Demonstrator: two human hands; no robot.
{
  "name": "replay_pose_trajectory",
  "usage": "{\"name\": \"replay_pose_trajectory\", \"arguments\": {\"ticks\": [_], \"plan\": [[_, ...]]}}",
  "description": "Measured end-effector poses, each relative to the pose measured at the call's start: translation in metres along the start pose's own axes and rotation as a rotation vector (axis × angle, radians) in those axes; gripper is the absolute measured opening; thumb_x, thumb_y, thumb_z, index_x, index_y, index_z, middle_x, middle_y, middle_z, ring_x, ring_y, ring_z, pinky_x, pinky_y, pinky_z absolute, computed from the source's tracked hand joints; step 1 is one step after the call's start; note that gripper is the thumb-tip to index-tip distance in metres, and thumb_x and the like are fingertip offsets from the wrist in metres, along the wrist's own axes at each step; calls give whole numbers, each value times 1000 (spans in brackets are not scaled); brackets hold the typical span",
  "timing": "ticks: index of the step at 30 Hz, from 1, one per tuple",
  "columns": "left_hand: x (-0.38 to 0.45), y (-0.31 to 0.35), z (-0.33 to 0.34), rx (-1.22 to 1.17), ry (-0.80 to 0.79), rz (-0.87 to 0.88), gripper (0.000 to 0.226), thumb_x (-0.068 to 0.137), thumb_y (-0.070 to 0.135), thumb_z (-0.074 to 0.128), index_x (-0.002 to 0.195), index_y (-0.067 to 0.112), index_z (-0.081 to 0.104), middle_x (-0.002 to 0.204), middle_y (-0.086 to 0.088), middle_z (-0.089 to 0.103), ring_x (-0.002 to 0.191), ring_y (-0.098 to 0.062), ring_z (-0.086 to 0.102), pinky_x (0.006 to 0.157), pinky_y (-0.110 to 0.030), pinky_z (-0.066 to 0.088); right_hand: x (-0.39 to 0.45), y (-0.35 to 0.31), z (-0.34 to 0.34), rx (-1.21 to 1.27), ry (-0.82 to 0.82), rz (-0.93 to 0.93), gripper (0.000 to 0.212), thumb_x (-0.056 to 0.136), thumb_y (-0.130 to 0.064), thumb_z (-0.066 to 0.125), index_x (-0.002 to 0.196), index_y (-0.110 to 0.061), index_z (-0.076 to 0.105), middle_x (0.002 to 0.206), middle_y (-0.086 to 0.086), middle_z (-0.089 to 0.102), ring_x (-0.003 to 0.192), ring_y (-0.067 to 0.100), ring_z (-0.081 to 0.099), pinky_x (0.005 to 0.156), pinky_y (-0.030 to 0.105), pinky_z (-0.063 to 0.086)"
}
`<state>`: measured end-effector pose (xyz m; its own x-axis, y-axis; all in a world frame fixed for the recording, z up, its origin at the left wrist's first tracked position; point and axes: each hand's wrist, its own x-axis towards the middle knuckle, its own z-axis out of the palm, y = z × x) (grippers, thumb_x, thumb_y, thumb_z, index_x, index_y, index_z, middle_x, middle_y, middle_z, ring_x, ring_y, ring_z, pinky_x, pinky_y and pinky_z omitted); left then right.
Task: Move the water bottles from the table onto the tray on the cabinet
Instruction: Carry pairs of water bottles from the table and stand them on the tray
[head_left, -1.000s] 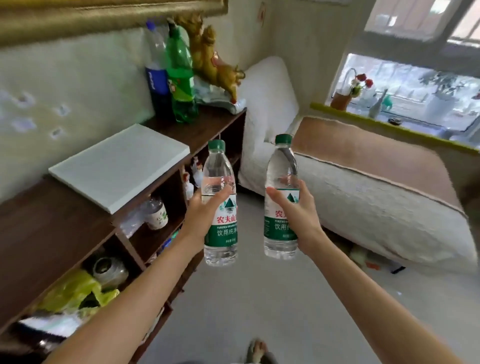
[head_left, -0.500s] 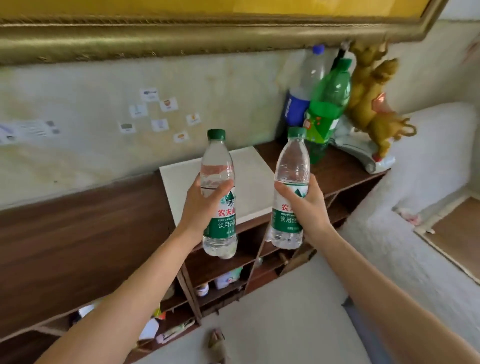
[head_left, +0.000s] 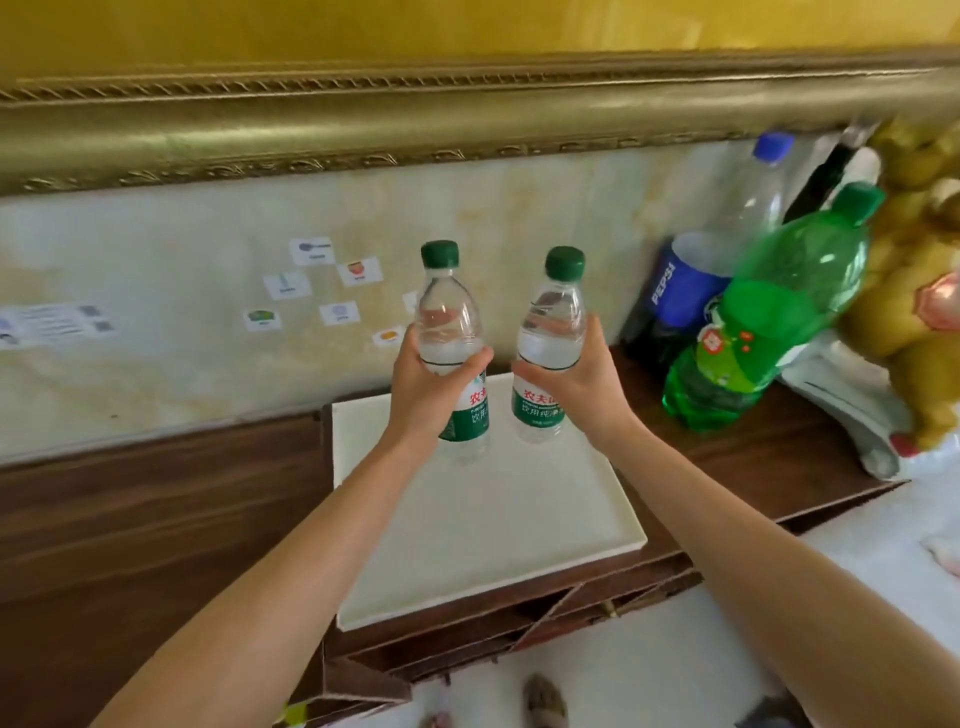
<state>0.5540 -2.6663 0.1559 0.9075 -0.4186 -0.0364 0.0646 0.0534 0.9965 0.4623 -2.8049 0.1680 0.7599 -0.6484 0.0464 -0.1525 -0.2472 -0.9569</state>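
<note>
Two clear water bottles with green caps and green-and-white labels are upright over the far part of a white tray (head_left: 493, 545) on the dark wooden cabinet (head_left: 156, 519). My left hand (head_left: 431, 384) grips the left bottle (head_left: 449, 322) around its middle. My right hand (head_left: 576, 379) grips the right bottle (head_left: 550, 332) the same way. The two bottles stand side by side, a small gap between them. Their bases are at or just above the tray surface; I cannot tell whether they touch it.
A blue-labelled Pepsi bottle (head_left: 691, 291) and a large green soda bottle (head_left: 758, 322) stand on the cabinet right of the tray. A golden figurine (head_left: 914, 291) is at the far right. A gilded frame (head_left: 363, 135) hangs on the wall above.
Both hands have carried the bottles forward over the tray and lowered them toward it. The view has turned to face the cabinet more squarely.
</note>
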Motion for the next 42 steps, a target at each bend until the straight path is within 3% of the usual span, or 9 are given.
{"name": "replay_pose_trajectory", "arguments": {"ticks": [5, 10, 17, 21, 24, 29, 32, 35, 42], "plan": [[21, -8, 19, 50, 88, 26, 52, 71, 8, 82, 103, 36, 51, 95, 14, 66, 77, 12, 64, 62, -7, 49, 42, 17, -1, 37, -92, -14, 81, 69, -19, 84, 135, -20, 37, 120, -6, 58, 102, 5, 59, 70, 9, 46], [29, -23, 24, 86, 80, 9, 58, 70, 5, 82, 115, 25, 52, 99, 9, 68, 86, 4, 66, 70, -13, 52, 52, 36, -2, 35, -175, -40, 69, 67, -15, 85, 120, -26, 42, 104, -16, 59, 93, -4, 61, 70, 10, 48], [25, -39, 10, 234, -74, 42, 63, 70, 6, 83, 122, 21, 50, 108, 3, 66, 97, 1, 64, 78, -13, 50, 55, 60, -16, -89, -386, -6, 71, 68, -19, 85, 124, -29, 42, 114, -14, 62, 103, 0, 61, 90, 22, 51], [24, -65, -9, 484, -247, -40, 76, 61, 32, 88, 127, 23, 52, 119, 10, 65, 110, -5, 62, 94, -36, 52, 63, 69, -17, -377, -495, -51, 81, 70, -22, 83, 139, -19, 40, 135, 2, 55, 124, 20, 51, 111, 44, 35], [29, -71, -12, 534, -270, -54, 80, 60, 35, 87, 130, 23, 51, 123, 10, 64, 114, -8, 60, 100, -43, 49, 73, 69, -16, -509, -556, -111, 83, 71, -26, 82, 141, -18, 39, 142, 3, 48, 135, 21, 39, 118, 48, 19], [41, -68, -11, 564, -288, -14, 83, 64, 25, 88, 135, 22, 45, 128, 9, 60, 118, -6, 57, 101, -34, 47, 81, 75, -18, -614, -643, -149, 84, 72, -30, 81, 142, -20, 37, 146, 2, 46, 139, 21, 34, 120, 45, 13], [47, -64, -13, 582, -285, -10, 71, 64, 18, 88, 125, 26, 53, 119, 15, 63, 112, 3, 58, 95, -25, 46, 80, 76, -18, -508, -646, -45, 85, 69, -22, 84, 140, -18, 38, 143, 1, 49, 134, 22, 43, 117, 46, 23], [53, -59, -13, 581, -297, -26, 70, 63, 16, 89, 123, 26, 55, 119, 12, 65, 111, 0, 59, 95, -27, 46, 81, 75, -19, -470, -641, 4, 84, 67, -17, 85, 138, -16, 41, 138, 2, 54, 127, 21, 51, 108, 31, 36], [59, -53, -10, 592, -331, -43, 76, 65, 16, 88, 128, 28, 47, 119, 18, 59, 110, 5, 55, 93, -19, 42, 81, 80, -13, -526, -535, -12, 84, 69, -27, 84, 139, -20, 39, 136, 0, 56, 125, 23, 52, 104, 36, 40]]}}
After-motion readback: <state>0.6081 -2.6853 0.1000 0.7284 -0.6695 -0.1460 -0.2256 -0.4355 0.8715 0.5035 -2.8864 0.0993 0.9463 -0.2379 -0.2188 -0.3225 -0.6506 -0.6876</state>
